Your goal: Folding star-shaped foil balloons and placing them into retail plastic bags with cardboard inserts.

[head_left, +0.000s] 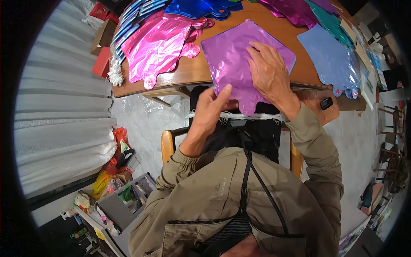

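A flat purple foil balloon lies over the table's front edge, its tabbed end hanging toward my lap. A thin blue rim shows under its right side, so another blue sheet seems to lie beneath. My left hand pinches the lower left edge, thumb on top and the other fingers mostly hidden below. My right hand rests on the balloon's upper right part, fingers stretched out over the foil. White strings run across my lap just under the balloon's tab.
Pink foil balloons lie left on the wooden table, with blue ones behind. Light blue balloons overhang the right edge, near teal and magenta ones. A white string bundle hangs at the left corner.
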Demonstrator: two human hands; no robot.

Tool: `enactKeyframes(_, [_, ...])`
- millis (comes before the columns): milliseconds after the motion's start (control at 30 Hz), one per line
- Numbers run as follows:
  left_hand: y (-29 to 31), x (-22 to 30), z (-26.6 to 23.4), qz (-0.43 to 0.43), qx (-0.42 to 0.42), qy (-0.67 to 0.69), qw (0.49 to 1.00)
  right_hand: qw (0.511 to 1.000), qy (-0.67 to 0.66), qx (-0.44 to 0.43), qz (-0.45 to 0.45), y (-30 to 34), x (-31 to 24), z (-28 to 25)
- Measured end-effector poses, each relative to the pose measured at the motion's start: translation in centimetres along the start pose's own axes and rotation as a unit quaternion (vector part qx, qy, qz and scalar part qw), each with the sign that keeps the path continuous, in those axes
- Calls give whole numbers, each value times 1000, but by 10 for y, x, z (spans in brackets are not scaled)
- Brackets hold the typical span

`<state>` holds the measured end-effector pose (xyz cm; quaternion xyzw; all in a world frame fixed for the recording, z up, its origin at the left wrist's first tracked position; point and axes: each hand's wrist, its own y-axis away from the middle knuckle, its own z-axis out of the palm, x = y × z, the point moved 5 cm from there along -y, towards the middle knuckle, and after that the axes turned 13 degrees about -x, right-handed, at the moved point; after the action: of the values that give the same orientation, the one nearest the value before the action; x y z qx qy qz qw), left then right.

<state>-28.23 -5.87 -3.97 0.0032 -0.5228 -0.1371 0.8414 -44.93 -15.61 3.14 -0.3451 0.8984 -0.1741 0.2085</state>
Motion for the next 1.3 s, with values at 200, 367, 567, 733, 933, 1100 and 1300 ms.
enactKeyframes(200, [2,47,-1,-6,63,-157,986,1000,9,6,-5,-1,2,1])
enactKeyframes(367, [-2,70,8,-48,85,-310,946,1000,-1,-14,-1,-3,7,-2])
enactKeyframes(567, [-7,85,18,-32,102,-439,892,999,-19,-23,-12,-2,14,-5])
enactKeyframes(733, [-20,100,20,56,143,-480,863,1000,-22,-5,-15,0,15,-4])
enactKeyframes(933, [-43,102,21,159,111,-410,891,999,-26,-6,-19,-2,13,-5])
enactKeyframes(1100, [-30,94,5,179,160,-369,898,999,-31,-10,-19,-1,10,-5])
enactKeyframes(1300, [9,90,5,62,159,-298,939,1000,-15,-17,-2,0,8,-6])
